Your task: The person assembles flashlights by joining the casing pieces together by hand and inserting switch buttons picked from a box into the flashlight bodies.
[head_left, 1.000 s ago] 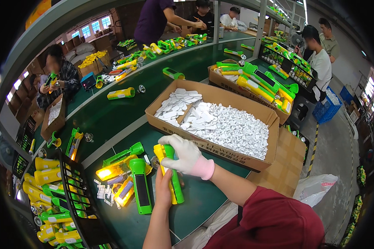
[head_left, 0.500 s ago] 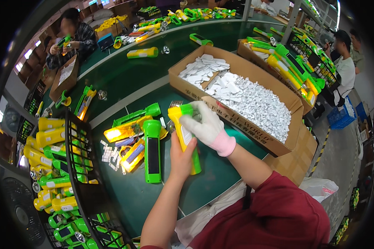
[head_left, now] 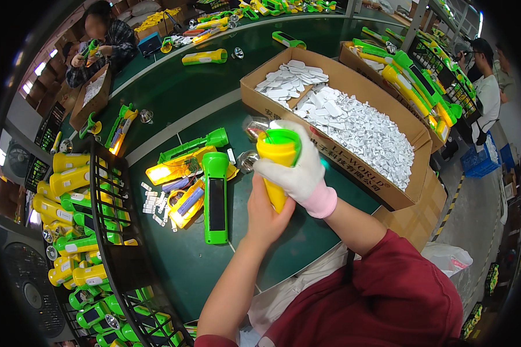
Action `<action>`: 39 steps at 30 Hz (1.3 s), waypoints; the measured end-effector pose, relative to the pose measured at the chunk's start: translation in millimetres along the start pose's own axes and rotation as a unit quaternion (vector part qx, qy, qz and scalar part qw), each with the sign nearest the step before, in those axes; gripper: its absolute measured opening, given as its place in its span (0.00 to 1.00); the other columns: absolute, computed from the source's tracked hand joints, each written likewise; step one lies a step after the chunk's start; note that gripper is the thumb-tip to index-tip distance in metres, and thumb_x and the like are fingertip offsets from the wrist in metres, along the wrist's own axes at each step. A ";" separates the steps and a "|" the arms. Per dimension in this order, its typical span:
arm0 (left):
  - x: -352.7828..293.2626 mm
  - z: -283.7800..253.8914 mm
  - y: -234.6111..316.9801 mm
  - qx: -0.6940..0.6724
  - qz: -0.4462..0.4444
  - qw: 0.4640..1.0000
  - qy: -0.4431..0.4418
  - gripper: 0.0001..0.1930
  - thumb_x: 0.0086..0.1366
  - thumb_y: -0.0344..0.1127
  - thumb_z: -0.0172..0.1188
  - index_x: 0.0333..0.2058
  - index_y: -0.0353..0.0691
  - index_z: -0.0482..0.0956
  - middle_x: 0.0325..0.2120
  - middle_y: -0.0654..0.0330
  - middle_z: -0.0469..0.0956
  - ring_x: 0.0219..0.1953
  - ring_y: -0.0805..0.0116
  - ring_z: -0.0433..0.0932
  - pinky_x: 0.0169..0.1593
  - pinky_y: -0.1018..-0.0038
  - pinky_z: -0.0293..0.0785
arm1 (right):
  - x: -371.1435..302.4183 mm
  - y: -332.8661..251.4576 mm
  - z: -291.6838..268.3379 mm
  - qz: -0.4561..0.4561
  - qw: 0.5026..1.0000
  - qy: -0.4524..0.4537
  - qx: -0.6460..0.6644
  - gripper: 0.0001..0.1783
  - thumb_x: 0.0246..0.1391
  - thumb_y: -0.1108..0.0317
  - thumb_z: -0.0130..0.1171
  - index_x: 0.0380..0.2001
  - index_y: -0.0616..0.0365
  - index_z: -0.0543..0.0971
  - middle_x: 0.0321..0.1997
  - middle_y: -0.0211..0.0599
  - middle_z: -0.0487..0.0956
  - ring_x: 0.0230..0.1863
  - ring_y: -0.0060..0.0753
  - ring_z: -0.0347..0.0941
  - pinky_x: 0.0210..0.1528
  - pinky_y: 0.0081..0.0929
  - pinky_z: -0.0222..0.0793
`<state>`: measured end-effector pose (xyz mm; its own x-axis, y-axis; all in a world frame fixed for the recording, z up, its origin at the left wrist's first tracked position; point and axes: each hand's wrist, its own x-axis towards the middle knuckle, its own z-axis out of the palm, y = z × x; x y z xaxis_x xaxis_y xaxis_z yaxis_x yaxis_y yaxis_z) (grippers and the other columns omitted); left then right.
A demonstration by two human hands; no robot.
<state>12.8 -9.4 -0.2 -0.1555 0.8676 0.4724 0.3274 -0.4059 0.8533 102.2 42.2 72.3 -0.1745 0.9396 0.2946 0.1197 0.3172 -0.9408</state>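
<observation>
Both my hands hold a yellow and green flashlight housing (head_left: 270,153) tilted over the bench, its wide round mouth open toward the far side. My bare left hand (head_left: 264,213) wraps its narrow lower part. My right hand (head_left: 302,173), in a white glove with a pink cuff, grips the wide head from the right. Beside the mouth are a shiny reflector (head_left: 248,160) and a clear cup-shaped part (head_left: 256,127). Left of my hands lies a green flashlight half with a dark panel (head_left: 216,202), next to yellow housing halves (head_left: 185,211) with batteries and wires.
A cardboard box (head_left: 330,136) of small white plastic parts stands at the right. Small white pieces (head_left: 154,202) lie on the bench. A black basket (head_left: 107,220) at the left holds several flashlights. A co-worker (head_left: 101,43) sits at the far left, beyond the green conveyor (head_left: 168,81).
The housing has tilted so its open mouth now faces up and away. My right hand has turned round its head, and the reflector and clear part now show beside it.
</observation>
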 end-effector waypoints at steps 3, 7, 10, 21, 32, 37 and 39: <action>-1.7 0.2 -4.6 0.113 0.098 0.987 0.062 0.38 0.48 0.33 0.65 0.57 0.37 0.55 0.46 0.43 0.69 0.42 0.45 0.74 0.42 0.62 0.71 | 4.0 2.9 -10.2 -0.101 0.991 -0.061 0.061 0.33 0.31 0.65 0.69 0.44 0.59 0.68 0.39 0.38 0.74 0.40 0.29 0.72 0.46 0.24 0.67; 2.2 -2.1 -0.1 0.166 0.157 0.966 0.123 0.39 0.41 0.30 0.67 0.54 0.36 0.60 0.41 0.44 0.70 0.37 0.45 0.74 0.36 0.62 0.72 | 6.6 -1.9 -15.2 -0.149 0.975 -0.119 0.118 0.33 0.30 0.69 0.69 0.45 0.59 0.68 0.39 0.35 0.73 0.42 0.23 0.71 0.47 0.22 0.65; -0.7 -4.8 -2.6 0.217 0.142 0.956 0.136 0.36 0.40 0.27 0.67 0.52 0.35 0.63 0.42 0.46 0.70 0.40 0.46 0.73 0.42 0.62 0.70 | 6.5 -1.4 -16.0 -0.150 0.973 -0.108 0.141 0.32 0.31 0.69 0.68 0.45 0.60 0.69 0.40 0.34 0.73 0.43 0.24 0.70 0.49 0.22 0.65; 6.2 -3.6 4.8 0.290 0.122 0.938 0.150 0.39 0.41 0.26 0.66 0.56 0.42 0.64 0.36 0.51 0.71 0.36 0.54 0.74 0.38 0.67 0.72 | 13.6 23.4 -13.0 0.020 0.916 -0.141 0.375 0.27 0.55 0.53 0.55 0.50 0.62 0.65 0.42 0.39 0.74 0.44 0.29 0.72 0.48 0.27 0.68; 2.7 0.0 17.6 0.241 0.081 0.966 0.053 0.42 0.46 0.33 0.67 0.60 0.38 0.57 0.33 0.51 0.72 0.34 0.58 0.74 0.35 0.69 0.72 | 15.7 29.4 -7.9 0.048 0.941 -0.065 0.329 0.14 0.49 0.68 0.59 0.39 0.63 0.73 0.32 0.35 0.78 0.31 0.23 0.74 0.36 0.20 0.71; -1.0 4.8 -13.1 -0.046 -0.039 0.998 0.022 0.34 0.53 0.33 0.64 0.56 0.36 0.56 0.38 0.52 0.74 0.34 0.63 0.77 0.38 0.71 0.73 | 21.3 29.6 -11.4 0.108 0.907 -0.098 0.395 0.19 0.50 0.58 0.61 0.38 0.61 0.72 0.30 0.37 0.76 0.29 0.26 0.74 0.33 0.22 0.71; 2.7 0.0 -9.1 -0.222 -0.195 0.951 -0.094 0.22 0.59 0.33 0.58 0.49 0.36 0.60 0.38 0.53 0.75 0.30 0.63 0.79 0.38 0.72 0.74 | 28.0 35.8 -10.1 0.157 0.896 -0.114 0.399 0.25 0.49 0.48 0.61 0.38 0.59 0.71 0.30 0.36 0.75 0.30 0.27 0.74 0.31 0.23 0.72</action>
<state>9.3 -3.4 -6.7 -0.0012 0.9961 0.0886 -0.1523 -0.0878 0.9844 111.5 81.1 48.5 -0.4613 0.8864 0.0388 -0.5241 -0.2369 -0.8180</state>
